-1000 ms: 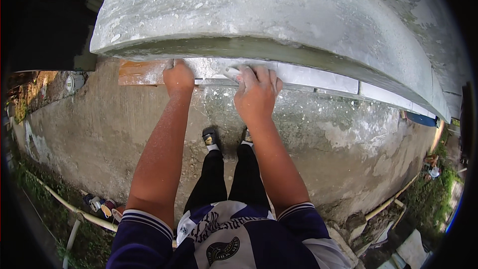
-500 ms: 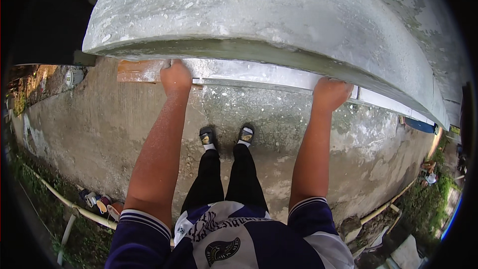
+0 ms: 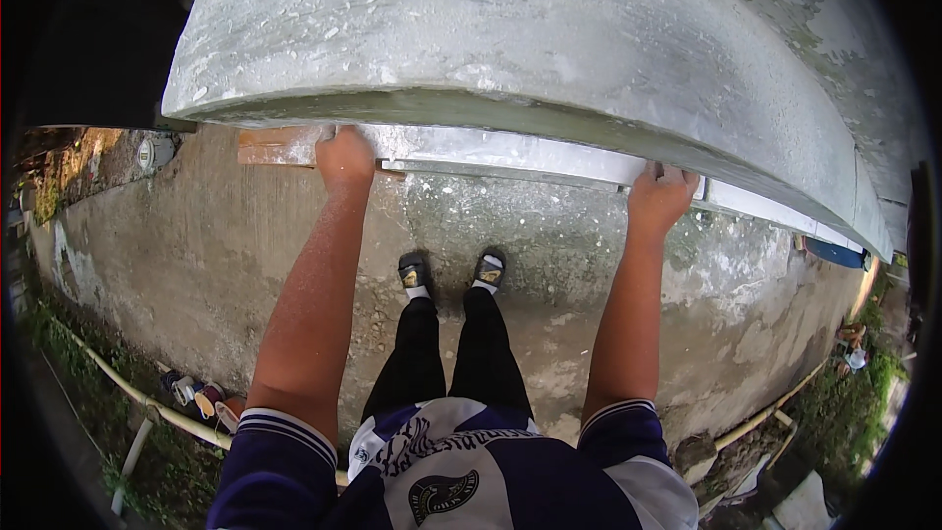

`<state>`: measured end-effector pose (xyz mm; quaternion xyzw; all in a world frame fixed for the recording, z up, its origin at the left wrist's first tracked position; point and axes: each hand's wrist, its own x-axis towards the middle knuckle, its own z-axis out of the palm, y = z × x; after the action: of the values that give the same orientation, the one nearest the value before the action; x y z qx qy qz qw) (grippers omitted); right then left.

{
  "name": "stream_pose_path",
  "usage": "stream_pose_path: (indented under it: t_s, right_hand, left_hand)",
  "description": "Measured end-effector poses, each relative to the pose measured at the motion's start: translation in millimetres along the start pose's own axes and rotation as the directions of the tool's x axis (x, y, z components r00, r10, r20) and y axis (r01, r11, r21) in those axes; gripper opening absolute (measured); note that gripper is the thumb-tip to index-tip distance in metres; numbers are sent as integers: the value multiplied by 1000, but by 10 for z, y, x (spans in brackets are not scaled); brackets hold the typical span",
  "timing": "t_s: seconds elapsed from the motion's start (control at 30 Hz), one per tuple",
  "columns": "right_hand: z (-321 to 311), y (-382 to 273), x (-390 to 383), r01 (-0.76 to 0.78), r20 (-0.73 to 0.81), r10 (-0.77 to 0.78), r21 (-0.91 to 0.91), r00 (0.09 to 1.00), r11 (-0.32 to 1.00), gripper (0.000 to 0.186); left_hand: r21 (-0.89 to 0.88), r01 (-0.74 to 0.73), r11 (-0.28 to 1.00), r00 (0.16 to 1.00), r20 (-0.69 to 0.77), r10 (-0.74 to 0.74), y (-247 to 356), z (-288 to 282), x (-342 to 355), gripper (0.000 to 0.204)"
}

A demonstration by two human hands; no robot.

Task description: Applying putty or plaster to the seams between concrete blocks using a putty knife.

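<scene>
Both hands are at a long pale board (image 3: 510, 149), which lies below the near rim of a concrete slab (image 3: 491, 25) and runs from one grip to the other. The left hand (image 3: 345, 155) is curled at the board's left end, knuckles bunched; its fingertips are hidden, and whether it closes on the edge cannot be told. The right hand (image 3: 660, 198) is bent at the board's near edge toward its right end; its fingertips meet the slab's rim in view, and its grip, or anything in it, cannot be determined. Between the two grips the board's near edge is exposed along its length, while the slab's rim covers the far edge. Just left of the left grip, a brown plank (image 3: 275, 145) extends outward, dusted white. Just right of the right grip, a seam crosses the pale surface, which continues beneath the rim. On the near side of both grips, rough concrete ground (image 3: 530, 245) gives open room back to the person's two sandals (image 3: 413, 268), well apart from either hand.
</scene>
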<state>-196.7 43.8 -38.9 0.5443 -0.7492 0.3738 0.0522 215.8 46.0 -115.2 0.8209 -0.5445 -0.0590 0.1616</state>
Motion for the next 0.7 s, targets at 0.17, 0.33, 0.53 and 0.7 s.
stream_pose_path:
  t_s: [0.17, 0.33, 0.53, 0.7]
  right_hand:
    - [192, -572, -300, 151, 167, -138, -70, 976, 986, 26]
    - [250, -703, -281, 124, 131, -109, -109, 985, 986, 34]
    - [143, -259, -67, 55, 46, -48, -172, 998, 984, 38]
    - [355, -1083, -336, -29, 169, 15, 85, 985, 996, 41]
  left_hand:
    - [227, -57, 972, 986, 163, 19, 113, -89, -2, 21]
    - [-45, 177, 983, 978, 121, -170, -65, 24, 0, 21]
    - [-42, 107, 993, 992, 65, -104, 144, -107, -76, 19]
    - [221, -74, 972, 993, 108, 51, 249, -222, -73, 19]
